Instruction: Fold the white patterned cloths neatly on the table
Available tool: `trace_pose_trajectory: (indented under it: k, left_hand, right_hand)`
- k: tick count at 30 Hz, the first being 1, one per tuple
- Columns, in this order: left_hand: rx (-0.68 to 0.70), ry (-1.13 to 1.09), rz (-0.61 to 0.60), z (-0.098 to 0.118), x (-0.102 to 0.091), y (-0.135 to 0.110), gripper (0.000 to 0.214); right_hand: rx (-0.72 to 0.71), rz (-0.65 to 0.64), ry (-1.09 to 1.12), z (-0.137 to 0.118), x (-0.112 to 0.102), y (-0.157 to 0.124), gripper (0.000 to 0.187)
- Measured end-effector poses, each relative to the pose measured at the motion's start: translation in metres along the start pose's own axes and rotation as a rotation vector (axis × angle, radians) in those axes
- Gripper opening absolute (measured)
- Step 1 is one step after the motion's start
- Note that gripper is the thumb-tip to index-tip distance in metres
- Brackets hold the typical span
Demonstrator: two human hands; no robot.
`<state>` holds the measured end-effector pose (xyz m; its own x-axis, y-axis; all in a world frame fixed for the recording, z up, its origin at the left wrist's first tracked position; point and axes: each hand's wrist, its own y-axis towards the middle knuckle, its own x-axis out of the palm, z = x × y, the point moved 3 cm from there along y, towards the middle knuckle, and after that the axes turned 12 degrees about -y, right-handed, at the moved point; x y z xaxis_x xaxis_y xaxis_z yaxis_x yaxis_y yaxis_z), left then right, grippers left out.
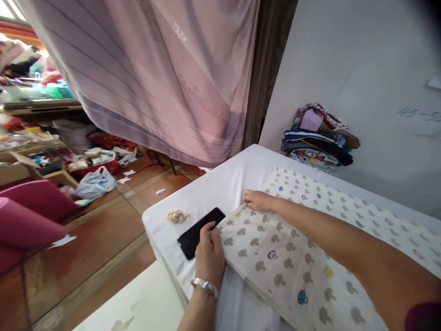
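A folded cream cloth with a mushroom print [292, 248] lies on a table covered in white [220, 184]. My left hand [209, 255], a silver bracelet on its wrist, pinches the cloth's near left corner. My right hand [259, 201] is closed on the cloth's far left corner. A black phone [200, 231] lies flat on the table just left of my left hand, partly under its fingers. A small knot of beige string [177, 216] sits beyond the phone near the table's corner.
A stack of folded coloured clothes [319, 138] rests against the white wall at the table's far end. A pink curtain [165, 69] hangs beyond the table. Left, on the tiled floor, lie bags [94, 183], paper scraps and a magenta seat [31, 207].
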<state>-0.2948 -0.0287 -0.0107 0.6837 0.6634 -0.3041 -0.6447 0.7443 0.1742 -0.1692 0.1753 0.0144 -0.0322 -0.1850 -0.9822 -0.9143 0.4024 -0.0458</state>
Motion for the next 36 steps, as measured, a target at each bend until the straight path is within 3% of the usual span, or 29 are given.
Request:
trace_pose_trajectory:
  k: [2,5,8,12,15,19,23,30,36]
  left_hand:
    - [0.033,-0.028,0.005,0.001,-0.001,0.000,0.029]
    - [0.091,-0.041,0.103,0.004,-0.005,-0.001,0.029]
    - [0.104,-0.035,0.186,0.005,-0.009,-0.001,0.028]
    - [0.058,-0.051,0.181,0.002,-0.010,0.000,0.027]
    - [0.049,-0.068,0.175,0.002,-0.011,0.000,0.029]
    - [0.056,-0.074,0.176,0.001,-0.011,-0.001,0.029]
    - [0.067,-0.069,0.169,-0.001,-0.010,-0.001,0.029]
    - [0.075,-0.048,0.165,0.001,-0.011,-0.002,0.028]
    - [0.071,-0.018,0.164,0.005,-0.013,-0.003,0.028]
  right_hand:
    - [0.055,0.026,-0.025,-0.001,-0.002,0.003,0.013]
    - [0.131,0.123,-0.003,-0.006,-0.004,0.009,0.013]
    - [0.101,0.135,0.028,-0.014,0.002,0.017,0.014]
    - [0.058,0.129,0.133,-0.012,0.009,0.019,0.031]
    - [0.154,0.178,0.111,0.017,0.001,0.009,0.044]
    - [0.438,0.260,-0.114,0.083,-0.021,-0.014,0.039]
    - [0.524,0.222,-0.202,0.131,-0.026,-0.026,0.031]
    - [0.421,0.057,-0.292,0.146,-0.016,-0.019,0.023]
    - [0.383,0.006,-0.377,0.147,-0.013,-0.022,0.018]
